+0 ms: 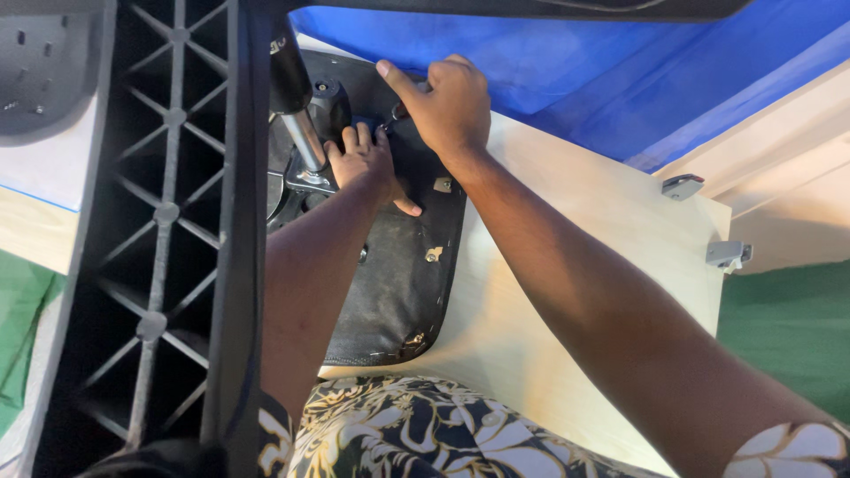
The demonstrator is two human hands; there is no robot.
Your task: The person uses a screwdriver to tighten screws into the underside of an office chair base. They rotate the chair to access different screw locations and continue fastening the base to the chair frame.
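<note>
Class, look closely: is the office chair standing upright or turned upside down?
Upside down: the seat underside faces up on the wooden board, gas cylinder pointing toward the camera.

left blocked: ribbed chair leg (pixel 168 221), steel column (pixel 305 142) | right open: bare wooden board (pixel 549 292) | far: blue sheet (pixel 567 62)

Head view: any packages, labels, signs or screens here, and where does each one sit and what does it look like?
None in view: no package, label, sign or screen shows.
What is there: a black chair seat underside on a pale wooden board, under both hands, with a blue sheet behind.
</note>
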